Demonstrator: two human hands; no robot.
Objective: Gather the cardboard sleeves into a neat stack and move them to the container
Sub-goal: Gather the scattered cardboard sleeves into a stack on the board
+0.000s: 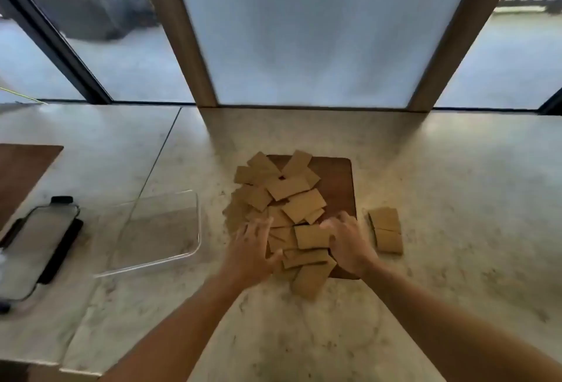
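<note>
1. Both hands lie spread, fingers apart, on the sleeve pile: left hand (251, 247) at its left edge, right hand (349, 243) at its right.
2. Cardboard sleeves (292, 199) lie scattered, long axes pointing every way, over the wooden board (337, 177).
3. Clear container (158, 229) sits just left.

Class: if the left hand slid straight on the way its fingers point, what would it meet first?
Probably the loose cardboard sleeves piled on the wooden board: the left hand points up and slightly right, into the heap. Its fingertips look already at the heap's near edge, though depth is unclear.
</note>
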